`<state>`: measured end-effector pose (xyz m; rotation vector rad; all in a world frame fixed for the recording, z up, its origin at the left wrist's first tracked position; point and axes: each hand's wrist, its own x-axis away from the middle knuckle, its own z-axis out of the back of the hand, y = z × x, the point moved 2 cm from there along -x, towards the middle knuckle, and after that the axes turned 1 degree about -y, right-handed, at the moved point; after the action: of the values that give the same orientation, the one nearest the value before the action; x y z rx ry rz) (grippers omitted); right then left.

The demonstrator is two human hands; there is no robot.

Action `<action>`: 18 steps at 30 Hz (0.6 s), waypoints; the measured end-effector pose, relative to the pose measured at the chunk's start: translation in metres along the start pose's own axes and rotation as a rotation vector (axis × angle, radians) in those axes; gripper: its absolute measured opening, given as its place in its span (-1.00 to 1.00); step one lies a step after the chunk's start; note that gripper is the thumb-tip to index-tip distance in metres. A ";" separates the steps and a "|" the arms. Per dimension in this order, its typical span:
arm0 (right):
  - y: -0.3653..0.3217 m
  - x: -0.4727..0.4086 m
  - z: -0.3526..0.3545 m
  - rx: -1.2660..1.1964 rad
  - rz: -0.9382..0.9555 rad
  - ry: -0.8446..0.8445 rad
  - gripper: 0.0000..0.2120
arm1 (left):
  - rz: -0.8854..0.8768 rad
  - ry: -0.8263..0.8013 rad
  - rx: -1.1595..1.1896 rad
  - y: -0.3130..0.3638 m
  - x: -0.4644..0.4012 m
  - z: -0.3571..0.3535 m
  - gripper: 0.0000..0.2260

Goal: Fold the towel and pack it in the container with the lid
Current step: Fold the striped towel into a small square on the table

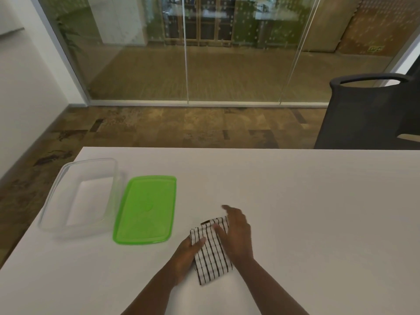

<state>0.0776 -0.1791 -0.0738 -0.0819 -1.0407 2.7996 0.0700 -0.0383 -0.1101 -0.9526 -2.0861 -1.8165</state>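
A white towel with black stripes [210, 253] lies folded into a small rectangle on the white table [295, 201], near the front. My left hand [186, 253] grips its left edge, thumb on top of the cloth. My right hand [236, 233] rests on the towel's right side, fingers wrapped over its far edge. To the left lies the green lid [145, 209], flat on the table. Beside the lid, further left, stands the clear plastic container [81, 196], open and with nothing in it.
A dark office chair [368, 112] stands behind the table's far right edge. The table's left edge runs close to the container. A glass wall [186, 53] closes the room beyond the carpeted floor.
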 end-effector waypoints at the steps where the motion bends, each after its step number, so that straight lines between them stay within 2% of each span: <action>1: 0.008 0.004 0.002 -0.051 -0.119 0.069 -0.57 | -0.004 0.049 0.004 -0.001 0.000 0.001 -0.72; 4: 0.024 0.014 -0.001 -0.117 -0.316 0.070 -0.66 | -0.022 0.170 -0.010 -0.001 -0.004 0.001 -0.68; 7: 0.026 0.017 -0.005 -0.178 -0.313 0.100 -0.83 | -0.030 0.240 -0.068 -0.002 -0.007 -0.002 -0.68; 10: 0.026 0.015 -0.006 -0.161 -0.362 0.147 -0.79 | -0.032 0.310 -0.095 0.000 -0.009 -0.005 -0.68; 15: 0.026 0.012 -0.012 -0.055 -0.427 0.023 -0.78 | 0.007 0.437 -0.195 0.001 -0.014 -0.007 -0.63; 18: 0.021 0.010 -0.013 -0.073 -0.450 -0.096 -0.52 | 0.015 0.491 -0.248 0.002 -0.016 -0.008 -0.62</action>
<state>0.0667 -0.1846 -0.0974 0.2504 -1.0302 2.3788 0.0813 -0.0514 -0.1154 -0.4930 -1.5819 -2.0754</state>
